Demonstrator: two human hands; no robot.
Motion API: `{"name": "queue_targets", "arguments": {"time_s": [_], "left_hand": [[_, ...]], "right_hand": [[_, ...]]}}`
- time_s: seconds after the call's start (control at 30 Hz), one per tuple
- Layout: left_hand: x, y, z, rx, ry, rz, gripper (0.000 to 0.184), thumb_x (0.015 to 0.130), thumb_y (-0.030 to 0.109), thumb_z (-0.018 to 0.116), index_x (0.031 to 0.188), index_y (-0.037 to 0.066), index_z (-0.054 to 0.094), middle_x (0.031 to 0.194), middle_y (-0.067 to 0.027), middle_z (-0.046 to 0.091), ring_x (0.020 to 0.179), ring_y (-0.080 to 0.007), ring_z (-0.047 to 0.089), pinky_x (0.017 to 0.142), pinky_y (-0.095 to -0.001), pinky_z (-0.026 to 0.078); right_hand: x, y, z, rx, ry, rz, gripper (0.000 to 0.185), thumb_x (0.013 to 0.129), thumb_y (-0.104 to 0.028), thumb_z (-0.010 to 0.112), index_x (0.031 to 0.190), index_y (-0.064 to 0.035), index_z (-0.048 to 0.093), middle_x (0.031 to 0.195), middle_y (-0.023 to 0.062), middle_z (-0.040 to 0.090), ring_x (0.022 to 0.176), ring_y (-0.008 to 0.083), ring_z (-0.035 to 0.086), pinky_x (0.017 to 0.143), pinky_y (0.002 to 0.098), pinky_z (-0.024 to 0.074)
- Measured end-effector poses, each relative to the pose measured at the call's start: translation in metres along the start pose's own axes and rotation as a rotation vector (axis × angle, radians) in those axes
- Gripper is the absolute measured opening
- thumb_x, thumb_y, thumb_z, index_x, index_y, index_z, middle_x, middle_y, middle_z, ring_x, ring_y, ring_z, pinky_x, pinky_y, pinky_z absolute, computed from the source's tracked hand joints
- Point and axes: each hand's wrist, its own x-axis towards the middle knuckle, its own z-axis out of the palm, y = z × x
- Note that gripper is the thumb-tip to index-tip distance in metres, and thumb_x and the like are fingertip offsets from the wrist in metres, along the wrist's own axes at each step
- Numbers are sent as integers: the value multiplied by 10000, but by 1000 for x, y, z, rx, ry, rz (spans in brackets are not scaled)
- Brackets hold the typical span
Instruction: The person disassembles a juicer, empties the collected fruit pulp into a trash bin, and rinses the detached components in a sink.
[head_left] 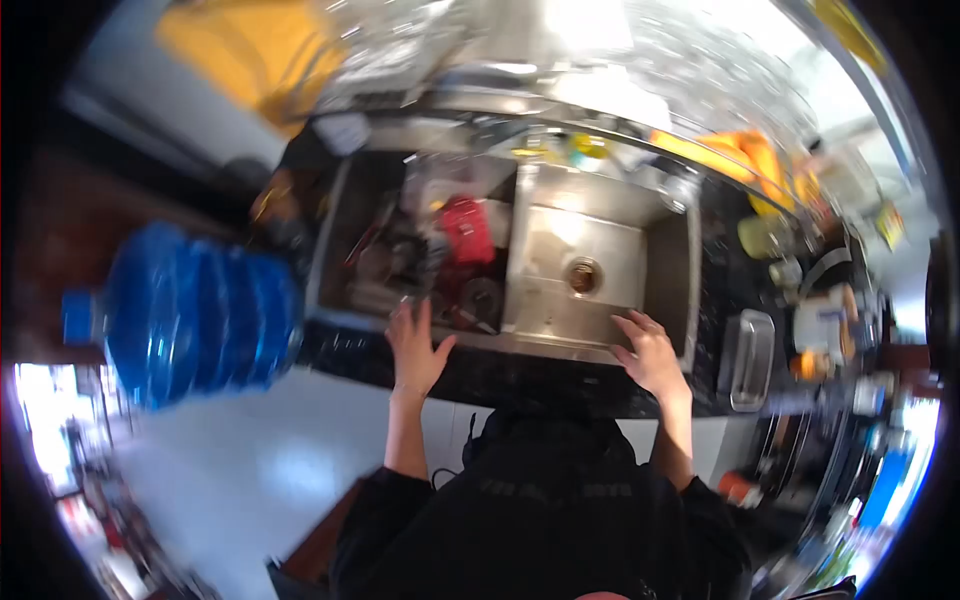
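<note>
My left hand point(416, 350) is open over the front rim of the left sink basin point(335, 235), fingers spread and nothing held. Dishes fill that basin, among them a red container point(466, 230) and a clear plastic one point(440, 178); motion blur hides the rest of the pile. Fingers apart, my right hand point(648, 350) hovers at the front edge of the right basin point(590, 225) and holds nothing. A round drain point(583, 276) shows in that basin's floor. Whether either hand touches the rim, I cannot tell.
A large blue water jug point(200, 315) lies on its side at the left. On the dark counter to the right is a metal loaf pan point(752, 360), with jars point(765, 238) behind it. Orange cloth point(745, 150) hangs along the back right.
</note>
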Motion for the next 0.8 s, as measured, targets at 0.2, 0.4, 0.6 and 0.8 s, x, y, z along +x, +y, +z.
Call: {"name": "queue_targets", "arguments": {"time_s": [0.2, 0.4, 0.6, 0.8], "left_hand": [[22, 34, 15, -73, -46, 101, 777, 782, 317, 623, 1402, 91, 212, 1408, -296, 159, 1264, -455, 238, 1026, -539, 204], [28, 103, 39, -103, -101, 332, 756, 794, 308, 618, 1397, 84, 222, 1420, -267, 166, 1277, -444, 227, 1048, -520, 186], [-20, 228, 87, -90, -193, 583, 708, 802, 279, 614, 1380, 72, 262, 1405, -256, 212, 1268, -417, 263, 1038, -475, 239], [-114, 396, 175, -267, -255, 862, 665, 776, 173, 640, 1340, 33, 317, 1372, -228, 285, 1257, -375, 307, 1003, -410, 316]], "right_hand": [[-35, 10, -4, -49, 5, 166, 484, 706, -167, 660, 1173, -112, 549, 1284, 180, 449, 1158, 328, 457, 933, 413, 383], [-95, 49, -16, 9, 87, 307, 464, 730, -171, 654, 1177, -115, 543, 1312, 159, 416, 1158, 321, 447, 939, 431, 378], [-194, 121, -27, 131, 301, 401, 452, 743, -147, 643, 1180, -113, 536, 1288, 148, 444, 1128, 321, 466, 930, 397, 392], [-344, 229, -41, 282, 481, 543, 425, 737, -130, 647, 1150, -97, 554, 1251, 153, 479, 1087, 320, 496, 898, 360, 415]]}}
